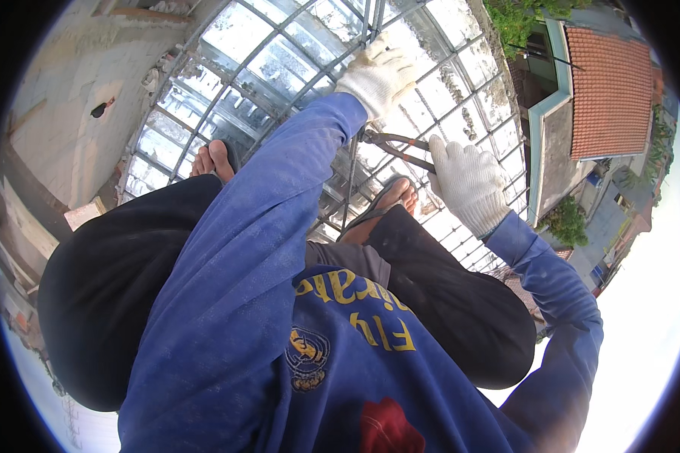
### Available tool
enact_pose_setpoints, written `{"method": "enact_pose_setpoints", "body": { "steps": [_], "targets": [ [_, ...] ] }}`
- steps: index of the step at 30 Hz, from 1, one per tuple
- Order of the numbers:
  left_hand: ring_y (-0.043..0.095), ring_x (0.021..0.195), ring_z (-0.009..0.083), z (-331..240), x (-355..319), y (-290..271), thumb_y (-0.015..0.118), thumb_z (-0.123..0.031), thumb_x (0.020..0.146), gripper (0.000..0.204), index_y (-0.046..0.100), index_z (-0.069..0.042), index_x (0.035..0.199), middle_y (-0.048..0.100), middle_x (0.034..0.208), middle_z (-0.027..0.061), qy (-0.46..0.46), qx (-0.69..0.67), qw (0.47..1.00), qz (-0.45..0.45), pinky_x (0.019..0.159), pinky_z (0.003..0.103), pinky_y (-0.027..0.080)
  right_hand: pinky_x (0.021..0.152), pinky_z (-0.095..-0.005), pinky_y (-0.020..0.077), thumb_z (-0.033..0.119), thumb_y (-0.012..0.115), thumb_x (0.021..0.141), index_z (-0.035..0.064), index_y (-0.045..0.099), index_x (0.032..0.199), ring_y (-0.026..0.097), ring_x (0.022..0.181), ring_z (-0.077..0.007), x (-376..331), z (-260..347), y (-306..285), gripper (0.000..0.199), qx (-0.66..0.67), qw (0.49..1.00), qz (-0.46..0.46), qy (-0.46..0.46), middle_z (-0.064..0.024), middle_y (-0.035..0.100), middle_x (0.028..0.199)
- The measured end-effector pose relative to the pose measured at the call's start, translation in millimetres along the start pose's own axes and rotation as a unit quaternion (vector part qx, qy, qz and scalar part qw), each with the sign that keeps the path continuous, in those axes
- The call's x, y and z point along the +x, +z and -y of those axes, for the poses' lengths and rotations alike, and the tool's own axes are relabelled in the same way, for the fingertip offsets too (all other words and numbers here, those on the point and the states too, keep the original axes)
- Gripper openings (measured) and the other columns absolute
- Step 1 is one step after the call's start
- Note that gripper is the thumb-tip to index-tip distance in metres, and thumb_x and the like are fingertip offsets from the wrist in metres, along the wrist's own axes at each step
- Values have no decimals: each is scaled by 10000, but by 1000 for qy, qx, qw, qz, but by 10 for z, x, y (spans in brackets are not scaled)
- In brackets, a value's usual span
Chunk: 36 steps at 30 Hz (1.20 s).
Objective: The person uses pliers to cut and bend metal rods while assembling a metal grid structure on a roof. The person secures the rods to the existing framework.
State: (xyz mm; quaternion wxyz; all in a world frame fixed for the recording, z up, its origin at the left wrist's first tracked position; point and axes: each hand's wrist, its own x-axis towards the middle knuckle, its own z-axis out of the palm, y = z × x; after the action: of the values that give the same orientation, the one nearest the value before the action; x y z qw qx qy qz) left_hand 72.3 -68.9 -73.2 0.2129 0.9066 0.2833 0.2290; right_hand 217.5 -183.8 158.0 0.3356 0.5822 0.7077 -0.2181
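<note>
My right hand, in a white knitted glove, is closed around the handles of a pair of dark pincers. The jaws point left, at the rebar between my feet. My left hand, gloved the same way, reaches farther forward with its fingers curled down beside crossing bars. What those fingers grip is hidden under the glove. Beneath both hands spreads a rebar grid of dark steel rods over shiny metal sheeting.
I squat on the grid, my sandalled left foot and right foot on either side of the bars. A grey wall surface lies at left. Beyond the grid's right edge are a red tiled roof and green trees.
</note>
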Motion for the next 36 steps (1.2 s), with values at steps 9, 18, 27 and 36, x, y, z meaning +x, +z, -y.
{"method": "enact_pose_setpoints", "body": {
  "steps": [9, 18, 27, 36],
  "targets": [
    [673, 1304, 201, 10, 48, 14, 637, -328, 1066, 302, 734, -163, 1300, 753, 1316, 23, 11, -19, 1000, -10, 1329, 510, 297, 546, -355, 535, 351, 719, 1109, 31, 756, 1074, 710, 699, -191, -8, -206, 714, 324, 706, 555, 378, 225, -74, 723, 757],
    [670, 1311, 200, 10, -40, -54, 621, -338, 1081, 294, 748, -175, 1289, 763, 1315, 12, -7, 10, 1000, 19, 1325, 516, 281, 563, -370, 585, 365, 890, 953, -15, 743, 1237, 747, 669, -204, 27, -187, 408, 496, 258, 964, 63, 5, -95, 744, 812],
    [646, 1357, 199, -13, 19, 78, 555, -394, 1111, 366, 744, -165, 1324, 751, 1379, 0, -17, 61, 998, 27, 1358, 527, 224, 534, -271, 535, 89, 875, 939, -31, 726, 1159, 715, 686, -145, -137, -11, 255, 291, 742, 564, 299, 206, -79, 735, 870],
    [753, 801, 281, -1597, -220, -427, 619, -471, 1126, 468, 712, -13, 1112, 738, 901, 134, -647, -267, 682, -211, 740, 436, 595, 891, -536, 605, 438, 879, 889, -37, 649, 1375, 776, 1022, -428, -262, -23, 492, 718, 313, 941, -26, 127, -233, 763, 1052]
  ]
}}
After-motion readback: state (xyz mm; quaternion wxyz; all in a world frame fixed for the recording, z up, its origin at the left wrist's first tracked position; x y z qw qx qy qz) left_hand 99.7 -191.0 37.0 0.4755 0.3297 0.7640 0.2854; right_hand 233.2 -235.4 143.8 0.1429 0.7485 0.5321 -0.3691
